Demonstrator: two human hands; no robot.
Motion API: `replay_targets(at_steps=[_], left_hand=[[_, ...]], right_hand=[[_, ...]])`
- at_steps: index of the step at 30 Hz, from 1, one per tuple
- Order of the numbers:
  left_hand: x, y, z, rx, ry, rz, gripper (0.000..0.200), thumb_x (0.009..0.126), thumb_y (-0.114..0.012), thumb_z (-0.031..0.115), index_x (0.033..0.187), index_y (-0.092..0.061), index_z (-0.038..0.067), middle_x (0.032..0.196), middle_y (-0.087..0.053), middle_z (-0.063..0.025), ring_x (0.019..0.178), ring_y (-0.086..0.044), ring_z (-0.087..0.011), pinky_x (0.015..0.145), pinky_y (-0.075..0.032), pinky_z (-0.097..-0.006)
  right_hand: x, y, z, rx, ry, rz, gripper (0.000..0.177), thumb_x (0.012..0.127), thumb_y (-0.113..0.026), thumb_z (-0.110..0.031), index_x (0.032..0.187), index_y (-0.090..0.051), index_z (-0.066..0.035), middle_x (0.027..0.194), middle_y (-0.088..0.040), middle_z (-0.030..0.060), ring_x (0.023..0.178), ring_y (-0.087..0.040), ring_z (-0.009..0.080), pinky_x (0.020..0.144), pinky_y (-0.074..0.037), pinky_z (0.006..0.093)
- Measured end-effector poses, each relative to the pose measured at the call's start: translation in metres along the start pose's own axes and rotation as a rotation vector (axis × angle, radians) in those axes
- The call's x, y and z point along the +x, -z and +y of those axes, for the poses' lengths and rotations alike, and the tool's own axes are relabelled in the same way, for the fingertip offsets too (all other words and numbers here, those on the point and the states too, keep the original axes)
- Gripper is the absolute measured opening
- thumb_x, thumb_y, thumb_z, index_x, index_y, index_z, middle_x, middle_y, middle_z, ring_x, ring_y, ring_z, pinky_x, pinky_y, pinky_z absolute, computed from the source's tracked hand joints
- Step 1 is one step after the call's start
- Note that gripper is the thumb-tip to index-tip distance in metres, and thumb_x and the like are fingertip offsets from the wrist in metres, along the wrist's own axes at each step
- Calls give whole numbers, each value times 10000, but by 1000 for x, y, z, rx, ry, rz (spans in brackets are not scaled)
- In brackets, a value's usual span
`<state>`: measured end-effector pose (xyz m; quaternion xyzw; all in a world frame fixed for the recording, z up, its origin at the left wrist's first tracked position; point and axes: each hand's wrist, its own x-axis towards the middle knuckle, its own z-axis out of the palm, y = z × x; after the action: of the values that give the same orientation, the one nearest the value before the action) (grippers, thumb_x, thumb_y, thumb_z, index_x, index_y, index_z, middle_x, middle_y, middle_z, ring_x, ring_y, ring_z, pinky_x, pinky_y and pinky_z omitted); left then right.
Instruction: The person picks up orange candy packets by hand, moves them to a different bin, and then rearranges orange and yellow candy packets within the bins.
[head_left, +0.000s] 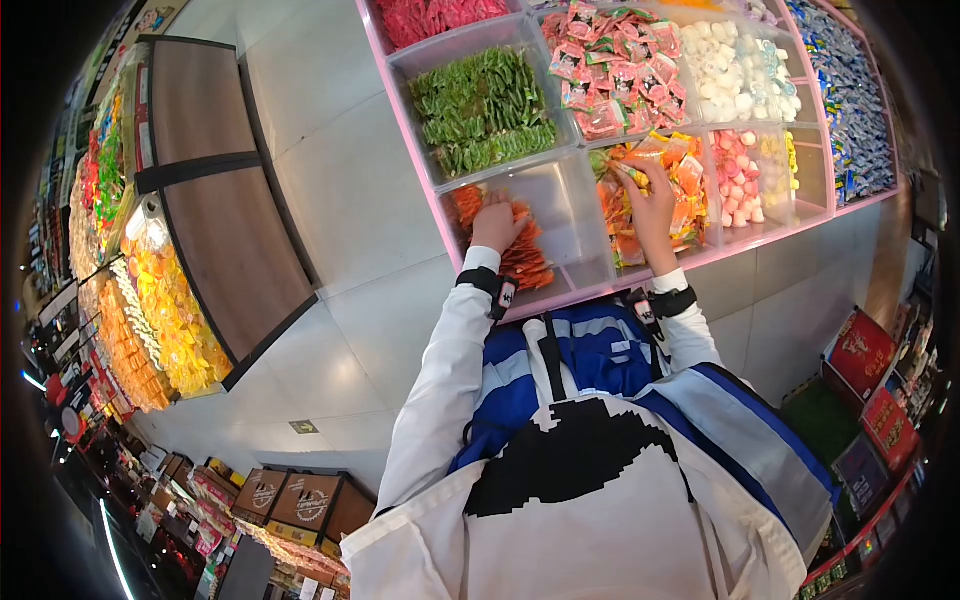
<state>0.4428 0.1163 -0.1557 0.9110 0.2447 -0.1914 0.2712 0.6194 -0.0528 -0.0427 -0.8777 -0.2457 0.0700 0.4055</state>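
My left hand [498,222] rests on red-orange wrapped packets [527,262] in a clear divided bin, its thumb apart from its fingers. The packets lie in rough rows on the bin's left side. In the neighbouring bin, my right hand [652,205] reaches into a heap of orange and yellow candy packets [690,185]. Its thumb and fingers are closed together on a candy packet near the heap's upper left. Part of that packet is hidden by the fingers. A bare bin floor [575,215] shows to the right of my left hand.
Behind are bins of green packets [480,105], pink packets [615,75] and white sweets [735,75]. Pink and white sweets [738,180] lie to the right, with blue packets [850,105] beyond. A pink-edged stand [590,291] holds the bins. Another brown display [225,195] stands left.
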Motion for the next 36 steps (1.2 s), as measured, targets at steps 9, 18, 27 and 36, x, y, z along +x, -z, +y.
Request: replay_targets(at_steps=[9,18,27,36], left_hand=[[-2,-9,-5,-80,-42,108,648,775,-567,447,1177,-454,-48,1225,-467,-219,1193,-384,-363,952,-382,-381],[-15,16,16,-166,96,122,636,750,-638,340,1148,-426,-107,1247,-402,-264,1180,-389,-354,961,-372,-375],[-21,6,15,-130,70,459,694,669,-712,305,1156,-374,-57,1230,-359,-239,1110,-430,-367,880,-420,-406],[-4,25,10,244,9,239,627,627,-704,443,1094,-547,56,1085,-542,-79,1114,-429,-241,866,-360,-388]], right_hand=[[-41,-120,-21,595,-704,-505,383,751,-708,-171,999,-476,6,768,-546,47,602,-515,85,472,-407,198],[-8,-202,51,972,-980,-603,133,743,-708,-143,764,-609,-57,654,-577,8,528,-489,79,442,-359,217],[-7,-264,73,524,-867,-676,201,624,-777,-174,701,-632,-57,660,-629,46,493,-553,149,425,-427,288],[-11,-134,13,347,-189,-712,270,847,-537,-192,1003,-617,14,753,-644,53,661,-591,120,621,-472,257]])
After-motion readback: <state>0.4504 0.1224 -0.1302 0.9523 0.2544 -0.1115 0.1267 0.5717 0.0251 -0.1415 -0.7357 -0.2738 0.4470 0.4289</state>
